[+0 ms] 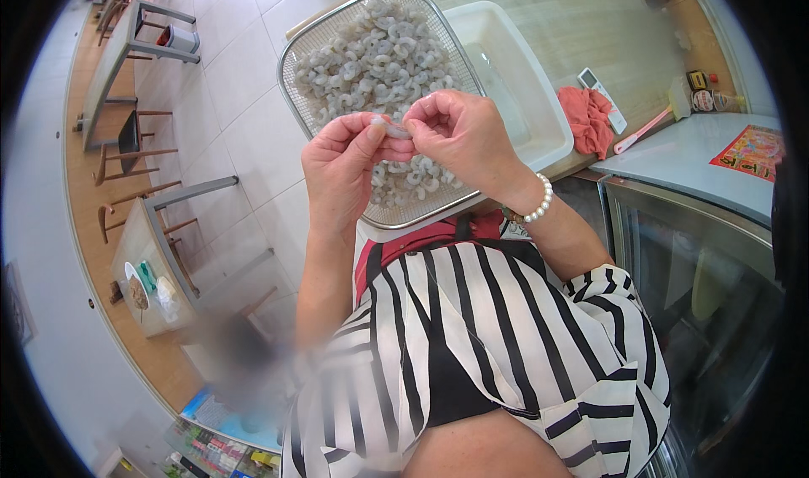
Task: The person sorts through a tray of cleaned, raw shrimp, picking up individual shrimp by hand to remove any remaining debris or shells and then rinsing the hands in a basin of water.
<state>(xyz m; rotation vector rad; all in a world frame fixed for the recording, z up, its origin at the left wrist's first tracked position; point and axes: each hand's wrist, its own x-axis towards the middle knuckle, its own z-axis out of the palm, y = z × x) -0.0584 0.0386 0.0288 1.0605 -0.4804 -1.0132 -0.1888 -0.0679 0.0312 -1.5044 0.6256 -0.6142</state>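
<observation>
A raw grey shrimp [393, 128] is pinched between my two hands, above a wire-mesh metal basket [292, 67] heaped with peeled shrimp [373, 55]. My left hand [351, 162] holds one end of it with thumb and fingers. At its other end, the thumb and forefinger of my right hand [458, 140] grip it; a pearl bracelet is on that wrist. Under the basket's right side lies a white plastic tub [547, 92], with what looks like some water in it.
A red cloth [584, 121], a white remote control [600, 99] and a pink-handled brush or scraper [641, 130] lie right of the tub. Small bottles [711, 101] stand farther right, by a glass-doored fridge [689, 225]. Tables and chairs [129, 140] are on the left.
</observation>
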